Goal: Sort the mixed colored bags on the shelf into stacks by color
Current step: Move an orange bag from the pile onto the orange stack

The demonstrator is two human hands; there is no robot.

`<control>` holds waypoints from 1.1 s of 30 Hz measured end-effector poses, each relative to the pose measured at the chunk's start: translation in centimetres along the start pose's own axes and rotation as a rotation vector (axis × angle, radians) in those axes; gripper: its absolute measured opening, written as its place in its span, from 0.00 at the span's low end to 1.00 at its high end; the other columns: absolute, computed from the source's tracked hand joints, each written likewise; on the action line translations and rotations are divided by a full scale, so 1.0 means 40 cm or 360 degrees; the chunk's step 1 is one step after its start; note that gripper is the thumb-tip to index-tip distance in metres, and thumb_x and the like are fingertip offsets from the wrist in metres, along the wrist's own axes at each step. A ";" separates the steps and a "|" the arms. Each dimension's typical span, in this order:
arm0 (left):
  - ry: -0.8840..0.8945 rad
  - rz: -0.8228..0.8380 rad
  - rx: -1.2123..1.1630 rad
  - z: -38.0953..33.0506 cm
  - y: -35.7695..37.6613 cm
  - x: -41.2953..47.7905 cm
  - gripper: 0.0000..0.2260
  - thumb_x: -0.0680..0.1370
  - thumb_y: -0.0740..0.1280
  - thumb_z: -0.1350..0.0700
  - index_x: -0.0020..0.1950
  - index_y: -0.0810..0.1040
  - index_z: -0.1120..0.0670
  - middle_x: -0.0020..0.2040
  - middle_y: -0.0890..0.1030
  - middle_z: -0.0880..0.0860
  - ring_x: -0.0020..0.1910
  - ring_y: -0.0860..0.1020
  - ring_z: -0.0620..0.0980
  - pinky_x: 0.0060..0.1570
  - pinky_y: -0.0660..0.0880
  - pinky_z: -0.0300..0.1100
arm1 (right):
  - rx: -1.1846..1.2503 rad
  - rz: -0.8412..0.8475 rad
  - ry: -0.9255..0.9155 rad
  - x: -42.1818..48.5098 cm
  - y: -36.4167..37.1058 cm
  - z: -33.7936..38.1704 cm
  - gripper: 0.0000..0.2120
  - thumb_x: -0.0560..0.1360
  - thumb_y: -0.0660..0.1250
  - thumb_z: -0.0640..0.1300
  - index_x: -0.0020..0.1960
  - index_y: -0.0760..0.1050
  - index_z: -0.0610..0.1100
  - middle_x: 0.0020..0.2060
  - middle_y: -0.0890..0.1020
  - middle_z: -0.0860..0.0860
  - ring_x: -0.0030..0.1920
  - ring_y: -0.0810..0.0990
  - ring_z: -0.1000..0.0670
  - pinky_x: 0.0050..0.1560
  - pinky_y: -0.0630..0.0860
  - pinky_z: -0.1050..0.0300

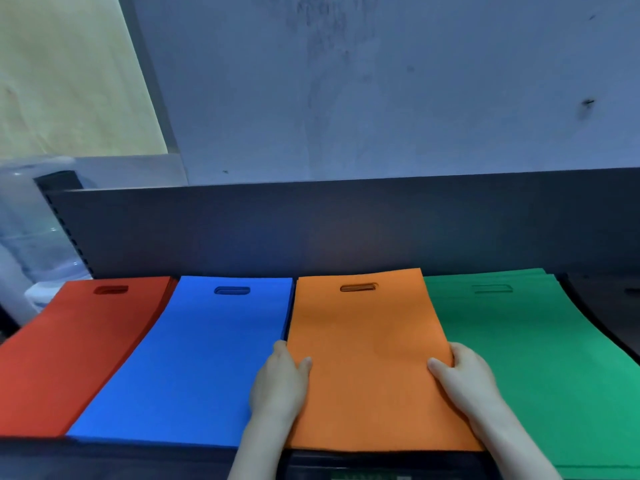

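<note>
The left hand [280,379] and right hand [465,375] pinch the orange pile's [367,341] sides, so nudge gently to line up its edges.

Red bags [69,348], blue bags [194,358], orange bags [367,341], green bags [519,341]: all matt cloth, looks non-woven, smooth and flat, no sheen. Shelf back panel [311,226]: dark, smooth, matt, looks like painted metal. Wall [381,81]: pale matt paint, blotchy, scuffed. Water bottle [27,237] far left: clear plastic, slightly glossy, blurred.
</note>
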State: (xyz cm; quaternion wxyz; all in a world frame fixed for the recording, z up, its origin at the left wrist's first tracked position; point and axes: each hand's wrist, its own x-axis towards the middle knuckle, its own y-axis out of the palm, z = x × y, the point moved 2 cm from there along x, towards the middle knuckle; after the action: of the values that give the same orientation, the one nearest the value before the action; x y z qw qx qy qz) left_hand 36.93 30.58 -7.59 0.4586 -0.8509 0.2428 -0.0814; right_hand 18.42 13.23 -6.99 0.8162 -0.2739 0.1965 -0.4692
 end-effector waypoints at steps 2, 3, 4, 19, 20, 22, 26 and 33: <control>0.0024 -0.0061 -0.0006 -0.003 0.004 0.000 0.21 0.81 0.59 0.47 0.70 0.63 0.56 0.53 0.77 0.49 0.45 0.75 0.49 0.40 0.71 0.41 | -0.0020 0.0009 0.0032 0.008 0.003 -0.004 0.05 0.74 0.66 0.39 0.49 0.76 0.42 0.44 0.80 0.46 0.47 0.78 0.44 0.46 0.70 0.56; 0.0037 -0.0089 -0.0008 -0.005 0.005 0.000 0.20 0.81 0.59 0.47 0.70 0.64 0.56 0.50 0.76 0.49 0.43 0.74 0.48 0.39 0.71 0.41 | -0.0018 0.0012 0.0050 0.009 0.005 -0.006 0.06 0.74 0.66 0.39 0.50 0.77 0.41 0.46 0.81 0.45 0.49 0.78 0.43 0.46 0.71 0.55; 0.0045 -0.0116 -0.0002 -0.007 0.005 0.000 0.20 0.81 0.59 0.47 0.69 0.64 0.56 0.48 0.75 0.48 0.42 0.73 0.48 0.38 0.70 0.41 | -0.0023 0.0015 0.0063 0.009 0.006 -0.007 0.07 0.74 0.66 0.40 0.51 0.77 0.40 0.47 0.82 0.44 0.50 0.79 0.42 0.47 0.72 0.55; 0.0718 0.0137 -0.0382 -0.223 0.071 -0.057 0.14 0.80 0.62 0.53 0.65 0.76 0.50 0.64 0.78 0.46 0.63 0.74 0.43 0.63 0.68 0.36 | -0.0174 -0.0072 -0.0016 -0.006 0.009 -0.007 0.08 0.73 0.67 0.46 0.50 0.78 0.44 0.48 0.83 0.46 0.51 0.80 0.43 0.50 0.75 0.53; 0.0740 0.0237 -0.0347 -0.242 0.090 -0.055 0.14 0.80 0.62 0.53 0.65 0.77 0.51 0.64 0.78 0.47 0.64 0.74 0.44 0.63 0.67 0.36 | -0.0201 -0.0078 -0.0036 -0.010 0.006 -0.005 0.09 0.73 0.67 0.46 0.51 0.78 0.44 0.48 0.83 0.47 0.51 0.80 0.44 0.50 0.75 0.53; 0.0767 0.0303 -0.0206 -0.258 0.121 -0.053 0.15 0.81 0.60 0.53 0.65 0.77 0.53 0.65 0.78 0.49 0.65 0.73 0.46 0.62 0.66 0.37 | -0.0251 -0.0058 -0.0107 -0.019 0.001 -0.002 0.10 0.73 0.67 0.47 0.53 0.79 0.47 0.48 0.84 0.49 0.52 0.80 0.45 0.50 0.75 0.54; 0.0685 0.0349 -0.0294 -0.250 0.147 -0.050 0.17 0.82 0.56 0.51 0.49 0.81 0.59 0.49 0.82 0.54 0.52 0.77 0.54 0.55 0.72 0.47 | -0.0043 0.0023 -0.0200 -0.035 0.006 0.014 0.16 0.76 0.63 0.46 0.63 0.76 0.47 0.58 0.82 0.52 0.59 0.78 0.49 0.59 0.74 0.55; 0.0131 0.0625 -0.0927 -0.242 0.141 -0.012 0.21 0.74 0.65 0.37 0.48 0.80 0.56 0.49 0.82 0.55 0.49 0.81 0.51 0.50 0.81 0.45 | 0.0763 0.0491 -0.0005 -0.054 0.028 0.029 0.15 0.79 0.58 0.51 0.56 0.82 0.51 0.54 0.84 0.54 0.55 0.81 0.54 0.61 0.75 0.50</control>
State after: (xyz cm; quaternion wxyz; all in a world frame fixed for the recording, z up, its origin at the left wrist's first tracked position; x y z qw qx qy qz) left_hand 31.11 21.03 -6.71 0.1934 -0.8791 0.4331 0.0470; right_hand 18.77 15.88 -6.67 0.9197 -0.0406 0.1179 -0.3722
